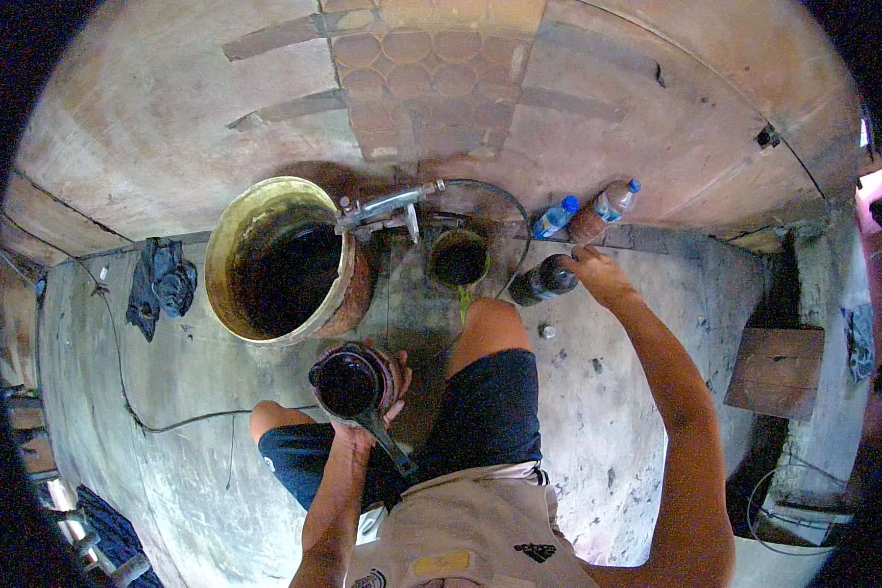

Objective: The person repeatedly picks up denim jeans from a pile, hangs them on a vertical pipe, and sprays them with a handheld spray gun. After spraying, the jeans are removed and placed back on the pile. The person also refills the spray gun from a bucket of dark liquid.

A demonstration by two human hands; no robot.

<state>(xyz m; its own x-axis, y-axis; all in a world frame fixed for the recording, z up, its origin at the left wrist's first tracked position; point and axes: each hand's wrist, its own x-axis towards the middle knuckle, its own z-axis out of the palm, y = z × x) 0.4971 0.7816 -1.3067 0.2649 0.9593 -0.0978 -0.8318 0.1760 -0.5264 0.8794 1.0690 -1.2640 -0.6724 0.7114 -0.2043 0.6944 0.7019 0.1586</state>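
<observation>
In my left hand [398, 377] is a dark saucepan-like pot [347, 385] with a long handle, held from below and at its side above my lap. Dark contents seem to fill it, but I cannot make out what they are. Out to the right, the fingers of my right hand [603, 274] are closed at the end of a dark bottle [543, 280], which is by the floor just beyond my knee. A small pale cap-like piece [547, 331] lies on the floor near that bottle.
A large yellowish bucket [221, 260], dark inside, stands ahead to the left. A metal spray gun [392, 207] with a hose rests by its rim. Beyond my knee is a small dark container [460, 259]. Two plastic bottles [606, 210] stand by the wall; black cloth [164, 282] lies left.
</observation>
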